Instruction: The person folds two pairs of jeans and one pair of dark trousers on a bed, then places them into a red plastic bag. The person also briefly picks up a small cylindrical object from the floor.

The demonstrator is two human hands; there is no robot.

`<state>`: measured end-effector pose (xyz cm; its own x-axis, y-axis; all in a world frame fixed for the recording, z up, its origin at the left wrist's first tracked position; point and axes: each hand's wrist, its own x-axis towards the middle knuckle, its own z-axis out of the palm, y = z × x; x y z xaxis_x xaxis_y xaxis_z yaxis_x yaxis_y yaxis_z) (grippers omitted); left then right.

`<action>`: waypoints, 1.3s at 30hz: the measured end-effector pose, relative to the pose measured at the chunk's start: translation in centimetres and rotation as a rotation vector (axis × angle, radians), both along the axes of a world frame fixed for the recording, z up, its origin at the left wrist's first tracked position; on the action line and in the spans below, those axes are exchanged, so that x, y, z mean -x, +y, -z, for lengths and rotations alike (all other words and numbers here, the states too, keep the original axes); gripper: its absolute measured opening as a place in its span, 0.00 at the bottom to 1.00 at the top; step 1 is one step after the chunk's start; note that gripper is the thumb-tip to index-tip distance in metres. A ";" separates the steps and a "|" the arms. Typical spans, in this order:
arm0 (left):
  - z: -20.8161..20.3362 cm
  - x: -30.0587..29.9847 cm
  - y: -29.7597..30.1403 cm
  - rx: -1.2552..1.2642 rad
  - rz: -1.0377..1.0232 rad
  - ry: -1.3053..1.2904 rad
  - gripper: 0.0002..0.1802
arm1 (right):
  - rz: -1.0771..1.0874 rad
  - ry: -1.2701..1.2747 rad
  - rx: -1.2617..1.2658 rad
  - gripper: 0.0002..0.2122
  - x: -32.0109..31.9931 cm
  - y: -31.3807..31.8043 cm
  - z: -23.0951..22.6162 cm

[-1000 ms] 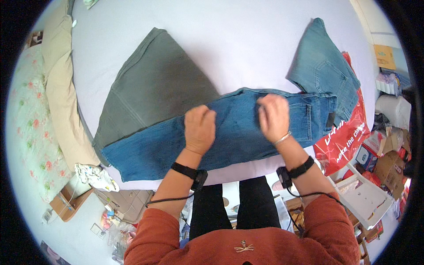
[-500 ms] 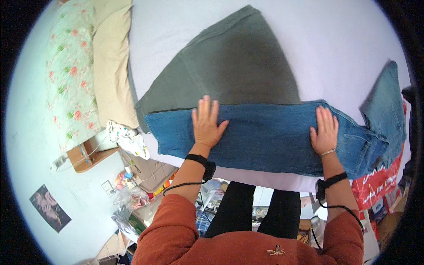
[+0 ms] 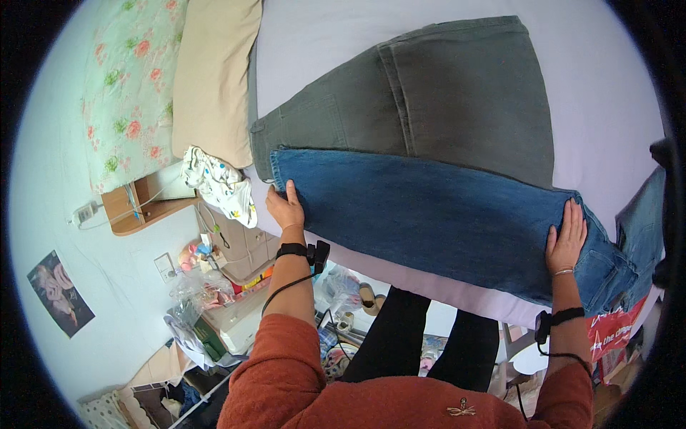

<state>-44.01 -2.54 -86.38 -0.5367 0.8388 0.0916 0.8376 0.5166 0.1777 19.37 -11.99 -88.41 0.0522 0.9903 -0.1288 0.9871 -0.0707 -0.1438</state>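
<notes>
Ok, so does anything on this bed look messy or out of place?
Mainly the white patterned cloth: it lies bunched at the edge of the bed near the beige pillow, while the blue jeans between your left hand and right hand are spread nearly flat. I see no spill or tear on the jeans.

A bed (image 3: 600,107) dressed in a pale lilac sheet carries an array of clothing. Dark jeans (image 3: 421,214) stretch along its near side, hem to the left and waist to the right, partly covering grey trousers (image 3: 471,93) spread flat behind them, waistband to the left. Lighter jeans (image 3: 639,222) lie at the right end, beside the dark pair's waist. A red bag (image 3: 614,330) shows at the near right corner. A beige pillow (image 3: 214,79) lines the left end, and a spotted white cloth (image 3: 214,179) sits crumpled at the near left corner.
</notes>
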 end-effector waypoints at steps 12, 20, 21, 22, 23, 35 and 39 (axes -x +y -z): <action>1.4 3.4 1.1 0.299 0.002 -0.180 0.32 | 0.096 -0.016 -0.127 0.30 5.5 0.9 2.1; -12.1 -4.1 0.0 0.053 0.144 -0.436 0.14 | 0.159 0.015 0.077 0.32 5.5 1.9 -1.6; -13.8 -6.1 0.0 0.018 0.169 -0.539 0.12 | 0.162 0.048 0.067 0.30 5.5 2.0 -2.6; -15.4 -8.5 -0.6 0.009 0.214 -0.606 0.09 | 0.139 0.146 -0.041 0.28 5.5 2.0 -3.7; -16.6 -11.0 -1.0 0.044 0.228 -0.679 0.09 | 0.122 0.232 -0.144 0.25 5.4 2.1 -4.7; -12.3 -36.6 -8.1 0.331 0.888 -1.030 0.22 | 1.137 2.316 0.454 0.40 7.6 -3.1 -6.0; -9.5 -32.1 -7.7 0.287 0.761 -0.753 0.14 | 1.092 1.890 0.591 0.36 5.6 -4.6 -5.9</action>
<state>-11.92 -10.27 -76.84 0.2908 0.9110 -0.2923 0.6822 0.0167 0.7310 13.72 -16.59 -82.47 -0.1229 0.5227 -0.8436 -0.6418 -0.6902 -0.3342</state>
